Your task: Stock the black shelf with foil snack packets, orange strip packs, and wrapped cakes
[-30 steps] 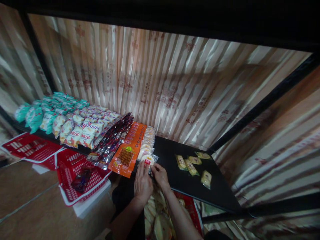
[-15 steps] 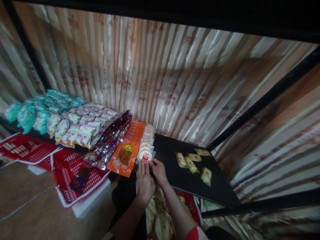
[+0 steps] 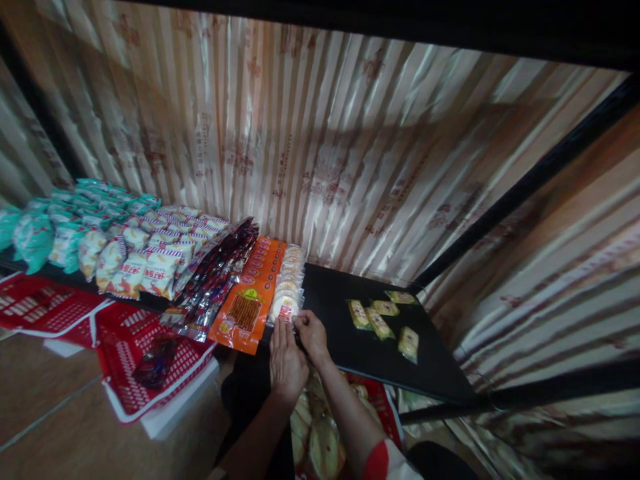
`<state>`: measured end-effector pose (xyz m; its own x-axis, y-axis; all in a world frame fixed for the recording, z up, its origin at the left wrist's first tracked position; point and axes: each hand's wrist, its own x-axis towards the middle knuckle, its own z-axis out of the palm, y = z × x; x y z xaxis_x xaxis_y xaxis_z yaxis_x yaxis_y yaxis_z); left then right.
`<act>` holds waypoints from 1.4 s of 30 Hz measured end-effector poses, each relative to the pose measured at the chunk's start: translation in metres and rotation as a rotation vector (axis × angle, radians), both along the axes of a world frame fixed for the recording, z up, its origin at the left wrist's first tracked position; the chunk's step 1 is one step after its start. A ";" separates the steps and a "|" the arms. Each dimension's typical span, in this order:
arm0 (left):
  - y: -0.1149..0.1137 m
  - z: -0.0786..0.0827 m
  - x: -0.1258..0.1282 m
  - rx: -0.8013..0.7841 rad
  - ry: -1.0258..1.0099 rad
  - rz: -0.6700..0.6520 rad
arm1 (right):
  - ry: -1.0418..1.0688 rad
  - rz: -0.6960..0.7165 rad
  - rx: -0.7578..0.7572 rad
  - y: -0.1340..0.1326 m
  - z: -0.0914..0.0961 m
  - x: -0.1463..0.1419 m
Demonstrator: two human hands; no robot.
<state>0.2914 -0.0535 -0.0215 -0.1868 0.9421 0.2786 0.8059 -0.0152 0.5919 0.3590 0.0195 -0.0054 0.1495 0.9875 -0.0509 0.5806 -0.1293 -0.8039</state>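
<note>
A row of clear packets holding round white cakes (image 3: 286, 288) lies on a black shelf (image 3: 345, 333), running back toward the wall. My left hand (image 3: 285, 360) rests flat at the shelf's front edge, fingers stretched toward the nearest cake packet (image 3: 283, 308). My right hand (image 3: 311, 333) is beside it, fingers curled in a pinch on that packet's front right corner. Left of the cakes lies a row of orange packets (image 3: 253, 297).
Further left are dark foil packets (image 3: 220, 280), white-and-red snack bags (image 3: 150, 263) and teal bags (image 3: 55, 220). Several small yellow packets (image 3: 383, 319) lie on the shelf's right part. Red baskets (image 3: 125, 360) stand on the floor; another basket with packets (image 3: 320, 433) sits below my arms.
Both hands have pushed the nearest cake packet further back on the shelf, tight against the row. The camera has tilted slightly left and up.
</note>
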 end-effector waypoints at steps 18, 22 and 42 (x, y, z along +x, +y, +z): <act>-0.012 -0.005 -0.005 0.179 -0.022 -0.089 | 0.379 -0.227 0.273 -0.058 -0.016 0.008; -0.021 -0.005 -0.007 0.229 0.028 -0.163 | 0.317 -0.357 0.285 -0.106 -0.036 0.047; -0.076 -0.049 0.072 0.056 0.267 -0.772 | -0.104 -0.542 0.034 -0.181 -0.123 0.151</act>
